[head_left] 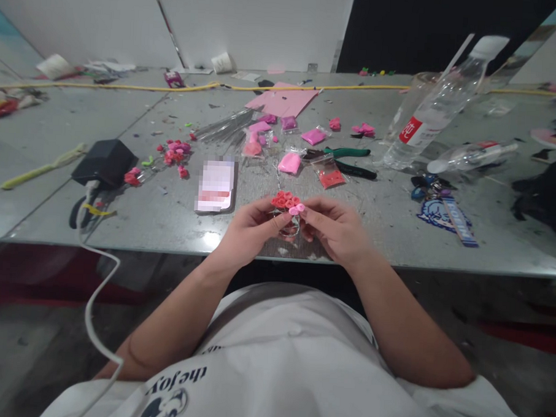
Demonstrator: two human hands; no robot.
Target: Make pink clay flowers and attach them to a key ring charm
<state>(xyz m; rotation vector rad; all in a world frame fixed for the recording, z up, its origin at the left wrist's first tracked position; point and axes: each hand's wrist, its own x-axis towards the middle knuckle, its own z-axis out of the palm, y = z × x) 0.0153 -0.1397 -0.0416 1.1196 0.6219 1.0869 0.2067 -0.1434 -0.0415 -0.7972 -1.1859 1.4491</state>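
Observation:
Between my two hands, just above the table's front edge, is a small bunch of red and pink clay flowers (285, 200) on thin wire stems. My left hand (254, 227) pinches the bunch from the left, thumb in front. From the right, my right hand (335, 228) has thumb and fingertips closed at the pink flowers on the bunch's right side. Wire loops show below the blossoms; the fingers behind them are partly hidden. More red and pink flowers (175, 153) lie to the left, and a bundle of straight wires (226, 126) lies beyond.
Clay packets, one of them pink (290, 163), lie ahead beside green-handled pliers (354, 162). A phone (216, 184) and black charger (105, 163) with white cable are left. Right are an upright bottle (443, 108), a lying bottle (476, 157) and a keychain (446, 217). A yellow cord (348, 87) crosses behind.

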